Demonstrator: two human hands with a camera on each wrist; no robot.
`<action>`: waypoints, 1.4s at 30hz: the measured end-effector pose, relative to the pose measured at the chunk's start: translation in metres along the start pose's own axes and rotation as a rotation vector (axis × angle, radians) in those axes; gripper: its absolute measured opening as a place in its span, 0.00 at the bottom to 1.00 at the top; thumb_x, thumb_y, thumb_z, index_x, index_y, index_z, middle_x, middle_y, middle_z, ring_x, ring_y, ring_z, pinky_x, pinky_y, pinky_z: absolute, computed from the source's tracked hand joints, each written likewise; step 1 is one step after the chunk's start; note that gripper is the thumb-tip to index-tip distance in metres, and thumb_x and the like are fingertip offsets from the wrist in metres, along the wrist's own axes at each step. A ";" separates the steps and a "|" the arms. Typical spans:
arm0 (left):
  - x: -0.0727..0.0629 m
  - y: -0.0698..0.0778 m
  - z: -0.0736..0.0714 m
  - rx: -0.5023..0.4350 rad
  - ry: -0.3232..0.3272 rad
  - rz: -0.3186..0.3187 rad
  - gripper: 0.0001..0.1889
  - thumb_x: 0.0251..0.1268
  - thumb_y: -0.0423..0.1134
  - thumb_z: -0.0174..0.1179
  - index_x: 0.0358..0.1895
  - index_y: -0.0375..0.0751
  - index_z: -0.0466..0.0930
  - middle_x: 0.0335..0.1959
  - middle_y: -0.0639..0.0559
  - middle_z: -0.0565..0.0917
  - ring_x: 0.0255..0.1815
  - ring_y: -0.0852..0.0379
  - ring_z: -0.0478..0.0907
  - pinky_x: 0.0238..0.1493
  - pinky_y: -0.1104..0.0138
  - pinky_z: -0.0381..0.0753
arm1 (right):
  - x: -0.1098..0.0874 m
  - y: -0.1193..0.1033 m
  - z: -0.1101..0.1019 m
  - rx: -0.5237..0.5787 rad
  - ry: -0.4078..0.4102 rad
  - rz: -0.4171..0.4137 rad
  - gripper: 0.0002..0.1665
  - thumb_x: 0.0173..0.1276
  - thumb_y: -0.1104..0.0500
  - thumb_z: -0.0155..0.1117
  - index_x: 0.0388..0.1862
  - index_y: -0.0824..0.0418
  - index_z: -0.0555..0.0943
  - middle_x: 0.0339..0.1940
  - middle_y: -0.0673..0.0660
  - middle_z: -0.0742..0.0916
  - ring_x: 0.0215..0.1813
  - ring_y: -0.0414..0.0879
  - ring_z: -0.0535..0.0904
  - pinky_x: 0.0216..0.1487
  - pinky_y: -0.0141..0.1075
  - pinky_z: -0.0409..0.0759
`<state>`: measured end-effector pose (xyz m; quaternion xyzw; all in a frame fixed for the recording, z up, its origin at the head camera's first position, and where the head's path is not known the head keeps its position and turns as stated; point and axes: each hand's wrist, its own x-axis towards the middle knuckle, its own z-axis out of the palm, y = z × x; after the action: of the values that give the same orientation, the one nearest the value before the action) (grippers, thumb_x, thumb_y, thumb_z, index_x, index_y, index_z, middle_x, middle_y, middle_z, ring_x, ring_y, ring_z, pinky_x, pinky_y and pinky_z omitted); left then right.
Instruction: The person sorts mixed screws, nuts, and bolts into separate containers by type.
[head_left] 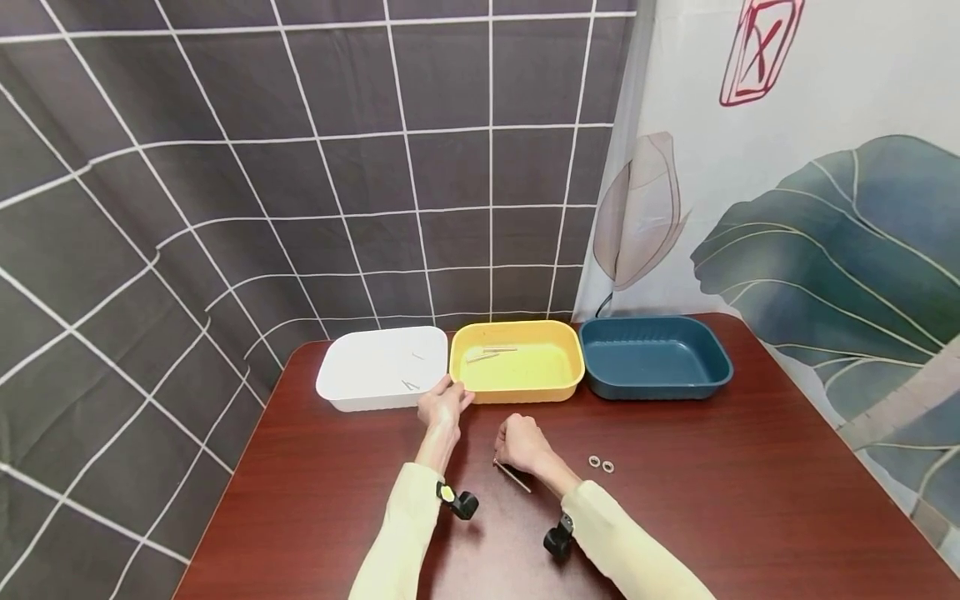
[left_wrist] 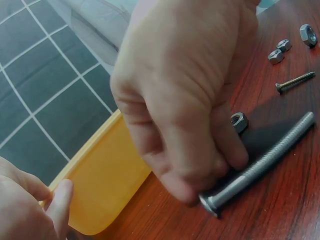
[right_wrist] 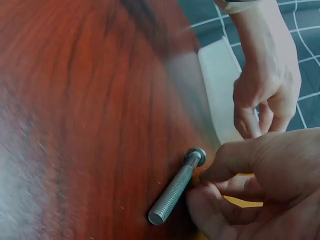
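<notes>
My left hand (head_left: 442, 404) pinches the near-left rim of the yellow bin (head_left: 517, 395) between thumb and finger. In the left wrist view, those fingertips (left_wrist: 61, 192) are on the rim. My right hand (head_left: 522, 443) is low over the table, fingers curled, beside the head of a long metal bolt (head_left: 513, 477). The bolt's head and threaded shank (right_wrist: 175, 192) show uncovered in the right wrist view, close to the thumb and fingertips. Whether they touch it, or pinch something small, is hidden. A dark nut (left_wrist: 240, 121) lies just beyond the right fingers.
Left of the yellow bin stands a white bin (head_left: 367, 400) with a few small screws inside; right of it, a dark blue bin (head_left: 660, 392). Long thin pieces (head_left: 499, 349) lie in the yellow bin. Two small nuts (left_wrist: 276, 56), a larger nut (left_wrist: 308, 36) and a screw (left_wrist: 295, 81) are on the table.
</notes>
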<state>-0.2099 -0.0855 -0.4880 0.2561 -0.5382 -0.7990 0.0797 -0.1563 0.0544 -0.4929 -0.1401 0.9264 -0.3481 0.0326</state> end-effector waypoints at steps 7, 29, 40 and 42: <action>0.000 0.000 -0.001 0.027 -0.003 -0.008 0.24 0.61 0.21 0.59 0.62 0.27 0.77 0.56 0.29 0.79 0.38 0.45 0.88 0.39 0.66 0.89 | -0.008 -0.008 0.005 -0.065 -0.073 0.007 0.17 0.44 0.65 0.71 0.13 0.56 0.70 0.11 0.45 0.69 0.18 0.42 0.66 0.18 0.32 0.65; -0.001 0.002 -0.001 0.017 0.004 -0.013 0.24 0.59 0.20 0.60 0.62 0.27 0.77 0.57 0.28 0.79 0.34 0.48 0.88 0.38 0.66 0.89 | 0.009 0.001 -0.040 0.357 -0.104 0.143 0.04 0.51 0.73 0.67 0.25 0.68 0.83 0.20 0.53 0.83 0.21 0.43 0.80 0.24 0.34 0.84; 0.001 0.001 0.000 0.022 -0.003 -0.006 0.24 0.59 0.19 0.59 0.62 0.26 0.76 0.56 0.28 0.79 0.46 0.37 0.84 0.38 0.67 0.89 | 0.036 0.009 -0.074 0.669 -0.029 0.239 0.03 0.60 0.75 0.63 0.34 0.77 0.81 0.27 0.57 0.84 0.28 0.43 0.81 0.35 0.38 0.89; 0.001 0.001 0.000 0.022 -0.003 -0.006 0.25 0.59 0.20 0.59 0.62 0.26 0.76 0.56 0.28 0.79 0.46 0.37 0.84 0.38 0.66 0.89 | 0.044 0.012 -0.080 0.715 0.005 0.282 0.05 0.63 0.74 0.62 0.37 0.78 0.80 0.29 0.58 0.84 0.28 0.42 0.81 0.36 0.36 0.89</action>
<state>-0.2104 -0.0864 -0.4878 0.2575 -0.5464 -0.7936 0.0735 -0.2135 0.1011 -0.4388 0.0097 0.7567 -0.6417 0.1248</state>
